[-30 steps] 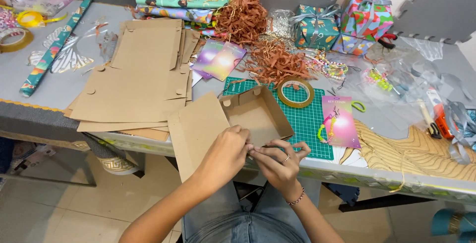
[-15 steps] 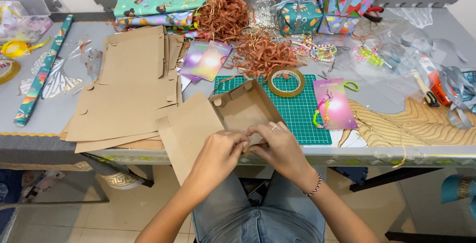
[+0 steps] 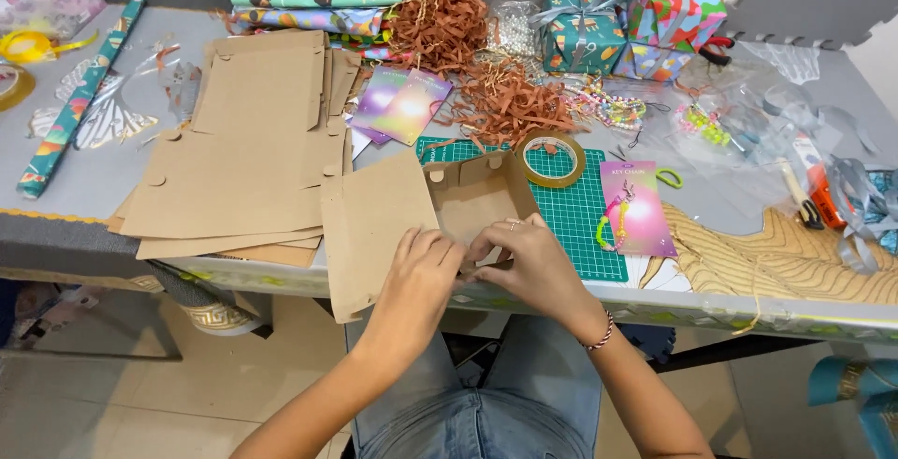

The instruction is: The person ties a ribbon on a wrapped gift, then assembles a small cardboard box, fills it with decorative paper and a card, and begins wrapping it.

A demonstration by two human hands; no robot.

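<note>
The cardboard box (image 3: 472,202) sits at the counter (image 3: 94,178) edge; your left hand (image 3: 421,276) and right hand (image 3: 533,267) pinch its near wall, fingers closed on it.

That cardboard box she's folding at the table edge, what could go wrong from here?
The half-folded cardboard box sits right at the table edge, and its flat lid panel overhangs it, so a hard push could tip it off. Both the left hand and the right hand press on the near wall; uneven pressure might crease it. The tape roll lies just behind the box and might get shoved.
</note>
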